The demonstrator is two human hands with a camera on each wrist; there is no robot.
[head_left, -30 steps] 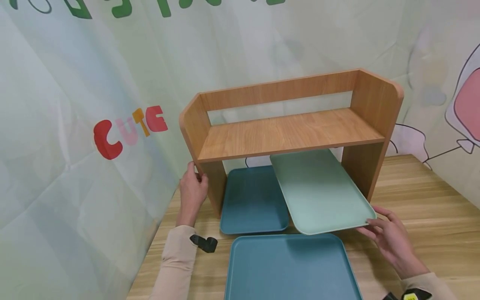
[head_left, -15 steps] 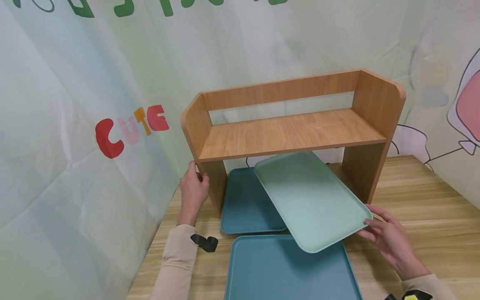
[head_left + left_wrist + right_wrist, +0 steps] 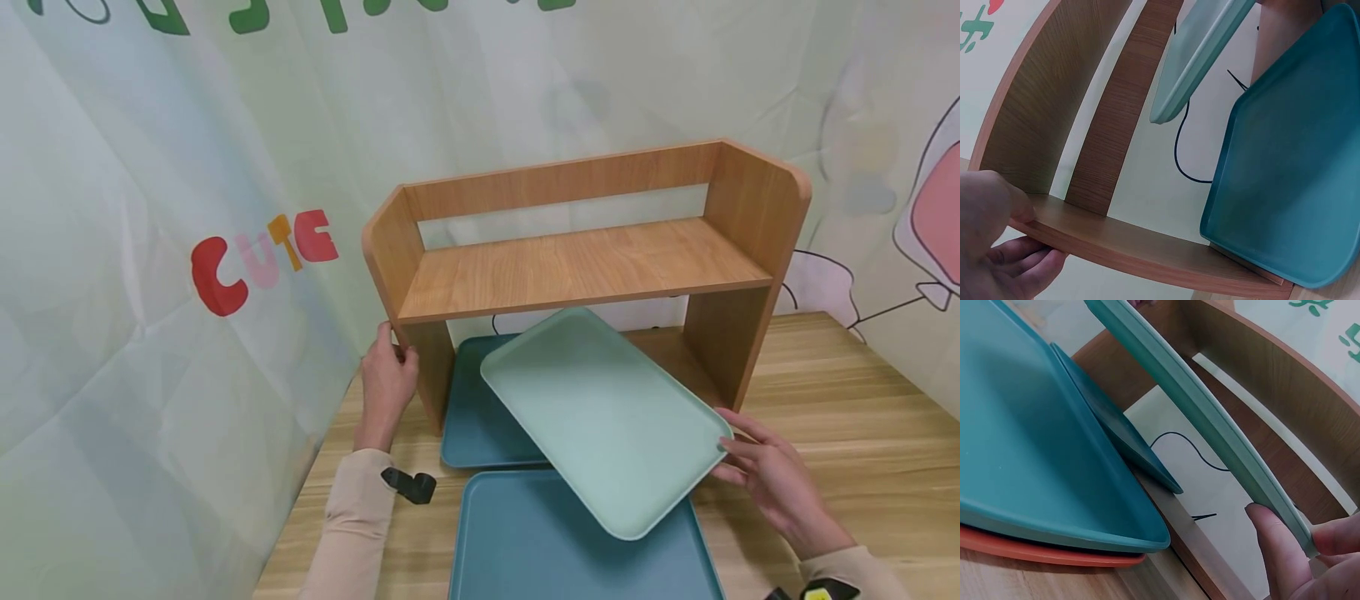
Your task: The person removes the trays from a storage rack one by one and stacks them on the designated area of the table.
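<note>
My right hand (image 3: pixel 780 479) pinches the right corner of a mint-green tray (image 3: pixel 607 417), thumb and fingers on either face of its rim. This tray is held up and tilted, its far end near the lower opening of a wooden desktop shelf (image 3: pixel 585 262). The shelf's left side panel is gripped at its front edge by my left hand (image 3: pixel 386 379), thumb on one face in the left wrist view. Inside the lower left of the shelf lies a dark blue tray (image 3: pixel 476 429), partly covered by the mint one. A larger-looking blue tray (image 3: pixel 517 533) lies in front.
Under the front blue tray, an orange-red tray (image 3: pixel 1054 551) shows in the right wrist view. The wood-grain table (image 3: pixel 862 417) extends to the right of the shelf. A printed cloth (image 3: pixel 247 433) hangs behind and to the left, close to the left arm.
The mint tray has come out of the lower right opening, swinging left and toward me, its near corner dropping over the front blue tray. My left hand stays on the shelf panel.
</note>
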